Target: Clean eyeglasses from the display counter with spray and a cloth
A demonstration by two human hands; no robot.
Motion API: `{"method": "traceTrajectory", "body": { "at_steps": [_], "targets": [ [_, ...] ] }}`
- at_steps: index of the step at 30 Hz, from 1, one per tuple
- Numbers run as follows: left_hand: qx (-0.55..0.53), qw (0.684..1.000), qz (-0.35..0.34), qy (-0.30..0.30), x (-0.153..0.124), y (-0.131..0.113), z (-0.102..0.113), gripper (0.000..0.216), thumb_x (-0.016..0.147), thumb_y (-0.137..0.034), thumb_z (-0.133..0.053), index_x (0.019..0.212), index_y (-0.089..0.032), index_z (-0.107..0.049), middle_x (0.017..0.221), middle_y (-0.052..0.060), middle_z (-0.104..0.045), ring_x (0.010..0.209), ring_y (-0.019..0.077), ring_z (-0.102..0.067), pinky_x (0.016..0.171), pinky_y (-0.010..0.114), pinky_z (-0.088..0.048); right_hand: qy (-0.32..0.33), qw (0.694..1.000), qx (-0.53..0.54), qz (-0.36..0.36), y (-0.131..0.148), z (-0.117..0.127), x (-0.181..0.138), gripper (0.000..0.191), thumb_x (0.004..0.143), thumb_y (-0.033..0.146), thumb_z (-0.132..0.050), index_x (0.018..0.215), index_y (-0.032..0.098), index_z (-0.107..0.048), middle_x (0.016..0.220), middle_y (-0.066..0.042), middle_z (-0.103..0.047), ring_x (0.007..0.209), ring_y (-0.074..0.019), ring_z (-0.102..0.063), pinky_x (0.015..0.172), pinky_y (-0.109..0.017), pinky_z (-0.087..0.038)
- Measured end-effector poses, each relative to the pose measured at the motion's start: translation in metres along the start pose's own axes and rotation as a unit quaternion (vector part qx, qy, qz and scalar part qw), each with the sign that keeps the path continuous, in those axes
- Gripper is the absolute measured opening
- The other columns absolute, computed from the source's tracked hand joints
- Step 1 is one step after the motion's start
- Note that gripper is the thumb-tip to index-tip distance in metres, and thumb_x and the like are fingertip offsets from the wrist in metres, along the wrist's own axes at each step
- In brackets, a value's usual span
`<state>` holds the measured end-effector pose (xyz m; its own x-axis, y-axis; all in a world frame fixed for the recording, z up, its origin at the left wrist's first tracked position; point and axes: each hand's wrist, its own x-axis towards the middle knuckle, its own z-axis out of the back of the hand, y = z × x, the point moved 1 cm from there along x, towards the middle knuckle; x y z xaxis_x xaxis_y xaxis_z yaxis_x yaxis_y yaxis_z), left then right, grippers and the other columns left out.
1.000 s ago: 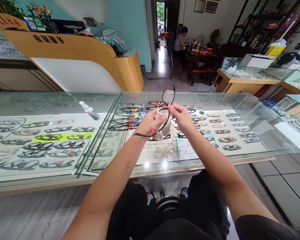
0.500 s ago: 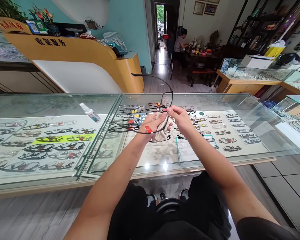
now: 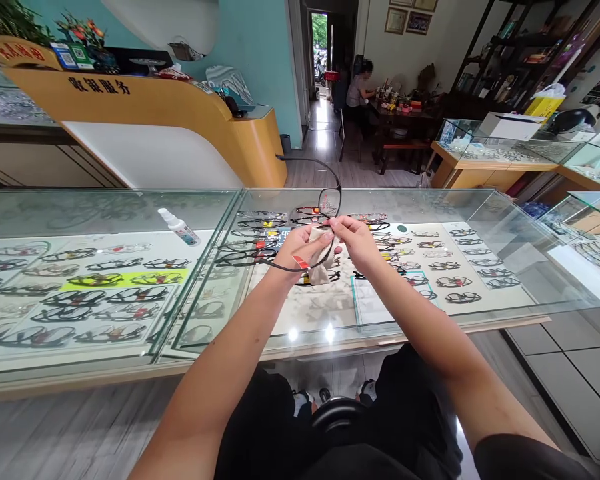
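I hold a pair of black thin-framed glasses (image 3: 329,201) above a glass display counter (image 3: 130,207). My left hand (image 3: 300,248) is closed on a beige cleaning cloth (image 3: 324,265) wrapped round the lower lens, and a red tag hangs at its wrist. My right hand (image 3: 351,237) pinches the frame at the bridge. One lens stands up above my fingers, with a temple arm curving off to the upper left; the other temple runs out to the left below my left hand.
A small white spray bottle (image 3: 179,226) lies on the counter glass to the left. Rows of spectacle frames (image 3: 105,280) fill the case below. An orange reception desk (image 3: 180,113) stands behind; a person sits at a far table (image 3: 405,110). More glass cases (image 3: 505,150) stand at right.
The glasses turned in my hands: the upper temple arm swung out to the upper left, and the raised lens sank slightly. Both hands stayed on the frame and cloth.
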<state>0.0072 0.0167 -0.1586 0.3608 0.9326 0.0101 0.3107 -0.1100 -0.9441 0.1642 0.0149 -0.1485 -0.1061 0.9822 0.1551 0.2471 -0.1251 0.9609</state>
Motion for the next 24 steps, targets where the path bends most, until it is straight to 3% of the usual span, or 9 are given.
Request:
{"method": "traceTrajectory", "body": {
  "at_steps": [5,12,18,24],
  "targets": [
    [-0.009,1.000,-0.001,0.007,-0.006,-0.005,-0.005,0.069,0.076,-0.055,-0.100,0.123,-0.013,-0.073,0.105,0.013,-0.085,0.082,0.0253,-0.085,0.069,0.029,-0.067,-0.017,0.999,-0.027,0.028,0.006,0.002,0.000,0.057,0.069,0.077,-0.089,0.074,0.023,-0.071,0.089,-0.003,-0.074,0.075,-0.0141,-0.049,0.066,-0.028,-0.047],
    [-0.003,0.999,-0.002,0.045,-0.012,-0.010,-0.007,0.076,0.077,-0.048,-0.100,0.137,-0.013,-0.070,0.112,0.015,-0.085,0.100,0.0308,-0.085,0.081,0.033,-0.068,-0.013,1.000,0.012,-0.012,0.008,0.006,-0.001,0.059,0.067,0.076,-0.092,0.083,0.022,-0.076,0.076,0.002,-0.062,0.065,-0.0118,-0.044,0.047,-0.025,-0.034],
    [0.028,0.999,-0.001,0.018,-0.008,-0.008,-0.005,0.077,0.065,-0.051,-0.106,0.123,-0.012,-0.074,0.099,0.012,-0.084,0.079,0.0260,-0.084,0.067,0.029,-0.066,0.035,0.999,0.003,0.007,0.008,0.005,-0.001,0.059,0.067,0.075,-0.094,0.078,0.021,-0.073,0.082,0.000,-0.069,0.066,-0.0116,-0.049,0.051,-0.026,-0.046],
    [0.001,1.000,0.021,-0.001,-0.002,0.000,-0.005,0.073,0.067,-0.063,-0.102,0.112,-0.013,-0.074,0.082,0.008,-0.082,0.067,0.0225,-0.080,0.060,0.028,-0.065,0.042,0.999,0.019,-0.008,0.007,0.004,-0.002,0.058,0.069,0.074,-0.093,0.078,0.022,-0.070,0.085,0.000,-0.069,0.062,-0.0105,-0.048,0.047,-0.026,-0.046]
  ]
}}
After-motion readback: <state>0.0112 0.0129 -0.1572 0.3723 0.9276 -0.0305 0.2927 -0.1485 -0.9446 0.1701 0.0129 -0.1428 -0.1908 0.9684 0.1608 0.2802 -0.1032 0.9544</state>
